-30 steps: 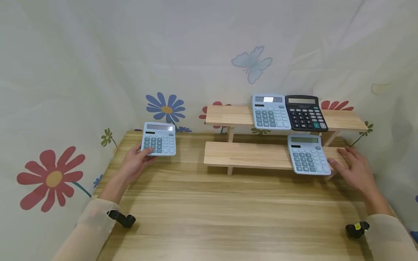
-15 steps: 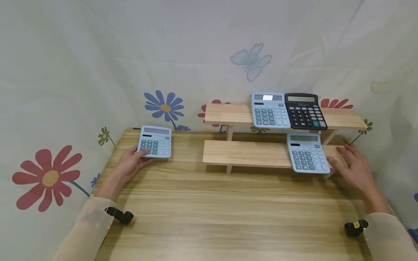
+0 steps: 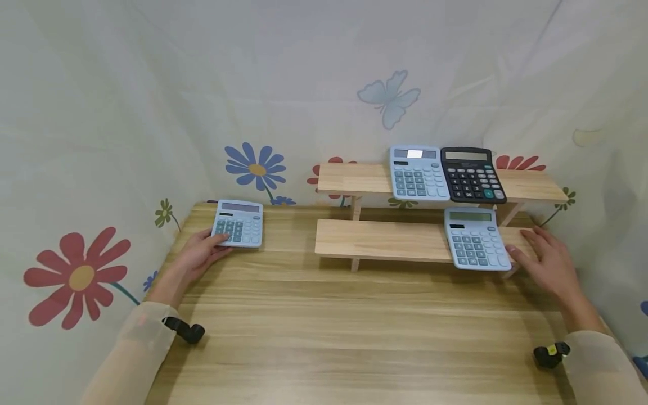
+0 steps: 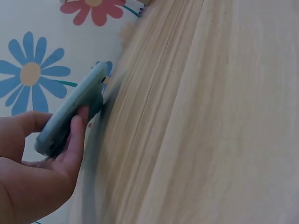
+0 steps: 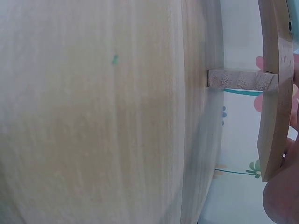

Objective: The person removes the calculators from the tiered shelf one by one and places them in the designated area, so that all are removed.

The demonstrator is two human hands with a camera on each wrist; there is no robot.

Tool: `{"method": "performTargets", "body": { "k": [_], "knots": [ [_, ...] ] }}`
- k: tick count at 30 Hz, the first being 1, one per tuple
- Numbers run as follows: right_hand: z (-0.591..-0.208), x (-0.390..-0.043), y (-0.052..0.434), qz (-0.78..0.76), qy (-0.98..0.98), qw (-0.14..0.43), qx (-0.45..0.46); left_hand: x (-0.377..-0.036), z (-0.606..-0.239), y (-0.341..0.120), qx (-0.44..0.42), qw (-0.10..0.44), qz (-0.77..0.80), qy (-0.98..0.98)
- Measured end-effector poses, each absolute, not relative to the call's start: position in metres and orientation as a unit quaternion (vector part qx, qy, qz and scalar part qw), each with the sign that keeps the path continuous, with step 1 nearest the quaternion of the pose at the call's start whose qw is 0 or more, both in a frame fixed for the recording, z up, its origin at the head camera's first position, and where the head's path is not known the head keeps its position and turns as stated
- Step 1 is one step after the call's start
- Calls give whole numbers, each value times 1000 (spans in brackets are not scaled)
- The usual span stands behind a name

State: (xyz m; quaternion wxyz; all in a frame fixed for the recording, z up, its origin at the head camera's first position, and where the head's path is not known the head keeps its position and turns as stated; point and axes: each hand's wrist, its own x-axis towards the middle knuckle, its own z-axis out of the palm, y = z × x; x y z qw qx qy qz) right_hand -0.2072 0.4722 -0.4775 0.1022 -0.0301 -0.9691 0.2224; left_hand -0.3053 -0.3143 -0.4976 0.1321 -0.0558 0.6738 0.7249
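Observation:
At the left of the table, my left hand grips a light blue calculator by its lower left corner, thumb over the keys and fingers underneath. The left wrist view shows this calculator edge-on and tilted, its far end close to the tabletop. My right hand rests at the right end of the lower wooden shelf, fingers extended on the board. Its thumb lies right at the edge of a second light blue calculator, which leans on that shelf. In the right wrist view, the right hand is partly cut off.
On the upper shelf, another light blue calculator and a black calculator stand side by side. The two-tier rack sits at the back right of the wood-grain table. A flower-printed curtain hangs behind.
My left hand has moved slightly left and down with its calculator, which now tilts flatter toward the table. The right hand and the calculators on the rack have stayed in place.

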Motion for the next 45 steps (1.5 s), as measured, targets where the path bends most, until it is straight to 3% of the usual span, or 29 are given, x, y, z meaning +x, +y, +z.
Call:
{"method": "performTargets", "body": {
  "k": [16, 31, 45],
  "knots": [
    [-476, -208, 471, 219, -970, 106, -24, -298, -490, -324, -80, 38, 432, 898],
    [-481, -210, 470, 226, -969, 93, -25, -293, -494, -332, -128, -7, 399, 908],
    [-474, -204, 468, 221, -970, 101, -29, -298, -496, -326, -123, -33, 368, 921]
  ]
}}
